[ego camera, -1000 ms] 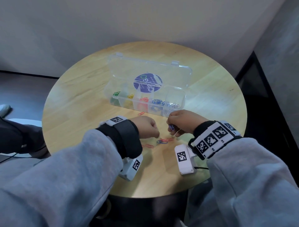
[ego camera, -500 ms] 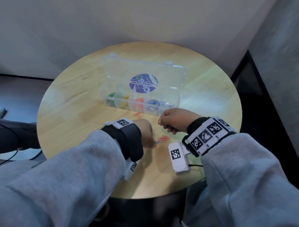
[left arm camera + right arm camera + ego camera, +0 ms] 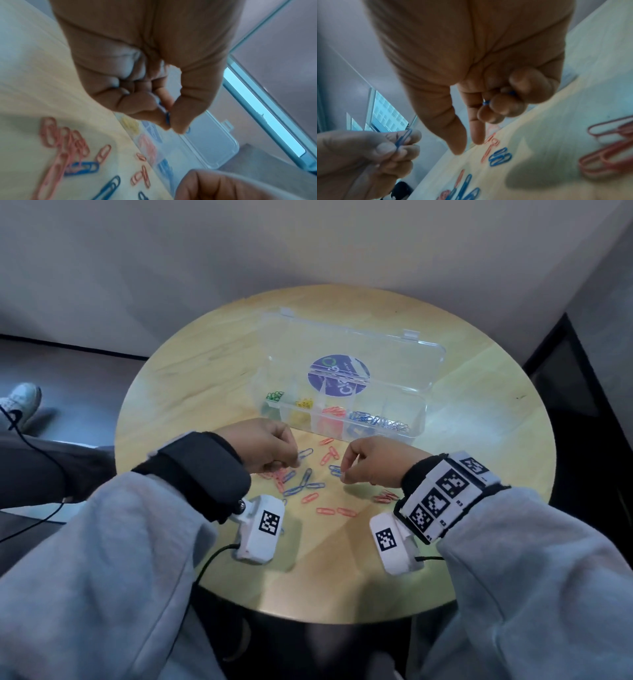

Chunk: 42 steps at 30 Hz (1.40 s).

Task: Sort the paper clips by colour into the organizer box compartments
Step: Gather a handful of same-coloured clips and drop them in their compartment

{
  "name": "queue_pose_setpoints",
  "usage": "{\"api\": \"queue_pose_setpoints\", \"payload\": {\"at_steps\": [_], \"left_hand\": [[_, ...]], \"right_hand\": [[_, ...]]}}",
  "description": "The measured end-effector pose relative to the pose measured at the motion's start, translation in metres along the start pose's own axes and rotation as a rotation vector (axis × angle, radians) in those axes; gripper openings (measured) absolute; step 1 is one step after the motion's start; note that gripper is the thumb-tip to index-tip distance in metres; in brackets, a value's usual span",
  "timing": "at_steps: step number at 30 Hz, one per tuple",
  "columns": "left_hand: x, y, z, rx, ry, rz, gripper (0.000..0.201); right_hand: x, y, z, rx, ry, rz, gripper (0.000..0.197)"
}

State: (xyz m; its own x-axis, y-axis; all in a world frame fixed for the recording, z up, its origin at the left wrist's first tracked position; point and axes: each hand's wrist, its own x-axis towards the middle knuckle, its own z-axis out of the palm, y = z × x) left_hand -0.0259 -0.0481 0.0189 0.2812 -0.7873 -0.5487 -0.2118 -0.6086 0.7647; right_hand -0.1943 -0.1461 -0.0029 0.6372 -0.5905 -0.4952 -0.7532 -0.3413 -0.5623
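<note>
A clear organizer box [image 3: 416, 419] stands open on the table, its compartments holding green, yellow, red, blue and silver clips from left to right. Loose red and blue paper clips [image 3: 310, 484] lie scattered in front of it, between my hands. My left hand [image 3: 294, 470] hovers over their left side and pinches a blue paper clip [image 3: 167, 117] between thumb and forefinger. My right hand [image 3: 469, 146] hovers to the right. Its curled middle fingers tuck blue clips [image 3: 486, 103] against the palm, while thumb and forefinger point down at the table.
The round wooden table [image 3: 205, 392] stands in a corner, walls close behind the box. A few red clips [image 3: 385, 496] lie by my right wrist. On the floor at the left are a shoe [image 3: 24, 402] and a black cable [image 3: 41, 453].
My hands have drawn apart, uncovering the loose clips between them. The left hand has risen off the table with a blue clip pinched in it.
</note>
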Motion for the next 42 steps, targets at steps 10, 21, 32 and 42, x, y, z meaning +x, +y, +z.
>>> {"api": "queue_pose_setpoints", "payload": {"at_steps": [10, 21, 32, 42], "left_hand": [[0.001, -0.037, -0.018, -0.244, -0.012, -0.146, 0.033], [0.01, -0.038, -0.013, 0.386, -0.007, 0.054, 0.014], [0.012, -0.033, 0.017, 0.694, -0.002, 0.087, 0.013], [0.014, -0.034, 0.017, 0.736, -0.031, 0.025, 0.015]], "right_hand": [[0.013, -0.006, 0.022, -0.256, 0.1, 0.055, 0.016], [0.021, -0.009, 0.02, -0.346, 0.081, 0.057, 0.011], [0.016, -0.009, 0.022, -0.307, 0.099, 0.024, 0.025], [0.009, -0.008, 0.023, -0.322, 0.059, 0.013, 0.021]]}}
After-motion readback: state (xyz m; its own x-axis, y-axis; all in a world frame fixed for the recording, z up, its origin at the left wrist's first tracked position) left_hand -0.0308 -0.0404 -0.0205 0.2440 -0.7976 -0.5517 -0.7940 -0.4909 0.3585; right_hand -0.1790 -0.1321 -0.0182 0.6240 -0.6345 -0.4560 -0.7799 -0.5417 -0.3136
